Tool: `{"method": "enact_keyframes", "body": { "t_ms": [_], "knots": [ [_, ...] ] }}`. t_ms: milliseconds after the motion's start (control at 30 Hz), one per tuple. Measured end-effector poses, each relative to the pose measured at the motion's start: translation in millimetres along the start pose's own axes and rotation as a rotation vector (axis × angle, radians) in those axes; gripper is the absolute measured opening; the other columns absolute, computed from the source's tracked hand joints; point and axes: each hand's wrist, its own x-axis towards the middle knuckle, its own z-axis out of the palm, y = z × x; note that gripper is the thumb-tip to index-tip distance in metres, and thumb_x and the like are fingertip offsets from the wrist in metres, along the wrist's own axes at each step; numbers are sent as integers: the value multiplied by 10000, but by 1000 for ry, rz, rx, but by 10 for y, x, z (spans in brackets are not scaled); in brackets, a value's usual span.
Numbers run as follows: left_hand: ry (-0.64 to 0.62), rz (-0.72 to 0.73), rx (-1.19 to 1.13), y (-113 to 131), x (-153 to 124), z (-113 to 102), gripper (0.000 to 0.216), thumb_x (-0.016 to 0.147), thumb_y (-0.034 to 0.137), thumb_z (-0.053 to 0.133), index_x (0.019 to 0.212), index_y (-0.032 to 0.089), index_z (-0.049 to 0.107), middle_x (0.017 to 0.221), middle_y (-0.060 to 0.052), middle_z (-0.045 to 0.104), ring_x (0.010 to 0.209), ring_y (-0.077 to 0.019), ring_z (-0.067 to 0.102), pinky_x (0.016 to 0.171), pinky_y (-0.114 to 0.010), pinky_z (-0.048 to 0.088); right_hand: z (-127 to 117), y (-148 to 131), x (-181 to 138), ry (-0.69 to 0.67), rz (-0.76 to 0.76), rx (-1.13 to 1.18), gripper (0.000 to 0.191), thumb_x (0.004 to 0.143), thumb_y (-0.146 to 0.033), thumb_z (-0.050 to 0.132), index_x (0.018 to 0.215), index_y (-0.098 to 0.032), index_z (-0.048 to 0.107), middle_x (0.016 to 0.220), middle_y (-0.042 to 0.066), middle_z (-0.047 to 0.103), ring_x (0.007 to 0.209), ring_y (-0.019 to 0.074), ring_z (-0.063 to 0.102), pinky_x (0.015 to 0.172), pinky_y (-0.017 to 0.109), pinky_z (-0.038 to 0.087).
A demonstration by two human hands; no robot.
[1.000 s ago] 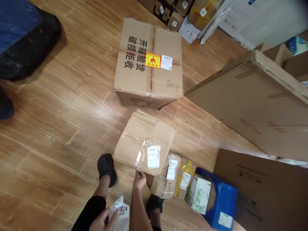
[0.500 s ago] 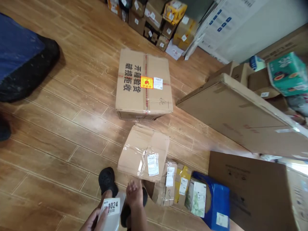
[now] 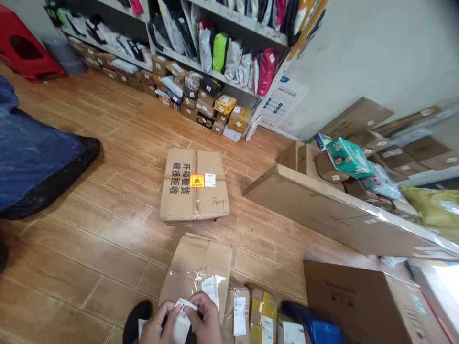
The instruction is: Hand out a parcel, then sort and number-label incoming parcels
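At the bottom edge I see my left hand (image 3: 156, 327) and right hand (image 3: 207, 321) meeting on a white label sheet (image 3: 181, 319); the fingers of both pinch it, thumbs on top. Half a second ago only the left held that sheet, its number facing up, while the right hung loose over my foot. The black shoe (image 3: 136, 317) sits at 9 o'clock from the hands. Just beyond the right hand, at 12 o'clock, lies the taped parcel (image 3: 197, 270) with its white shipping label, untouched; a second ago my right fingers were on its near edge. To its 3 o'clock stands a row of small packages (image 3: 251, 313), then a blue bag (image 3: 315, 329). My view has tipped up since then: the big printed carton (image 3: 193, 185) now sits farther off on the wooden floor (image 3: 89, 239), the long flat box (image 3: 322, 210) at 2 o'clock, and shelves (image 3: 201, 52) of parcels have come into sight at the far wall.
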Motion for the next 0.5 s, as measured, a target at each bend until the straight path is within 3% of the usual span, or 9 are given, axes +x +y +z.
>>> {"method": "enact_keyframes", "body": {
  "t_ms": [133, 267, 400, 500],
  "knots": [
    [108, -65, 16, 272, 403, 191, 549, 738, 747, 464, 601, 215, 450, 519, 42, 463, 523, -126, 461, 542, -208, 388, -5, -299, 360, 148, -57, -133, 355, 678, -532, 719, 688, -177, 726, 589, 34, 599, 538, 141, 486, 523, 253, 398],
    [-65, -175, 103, 357, 1009, 175, 544, 658, 751, 450, 568, 229, 327, 534, 53, 326, 549, -133, 395, 545, -236, 335, -15, -315, 904, 228, -141, -254, 220, 758, -392, 650, 681, -214, 754, 673, 57, 666, 654, 192, 609, 612, 271, 476],
    [-399, -205, 245, 358, 1611, -140, 495, 626, 701, 434, 568, 233, 283, 577, 49, 294, 594, -140, 372, 592, -256, 320, -194, -170, 1619, 482, -148, -308, 236, 782, -372, 589, 720, -205, 743, 713, 62, 695, 674, 203, 639, 644, 284, 505],
    [-583, -262, 280, 274, 1920, -579, 454, 640, 662, 460, 590, 228, 339, 602, 36, 346, 625, -153, 406, 607, -252, 351, -256, -41, 2165, 513, -121, -378, 170, 717, -320, 611, 679, -202, 727, 712, 63, 695, 693, 206, 639, 672, 289, 502]
  ]
}}
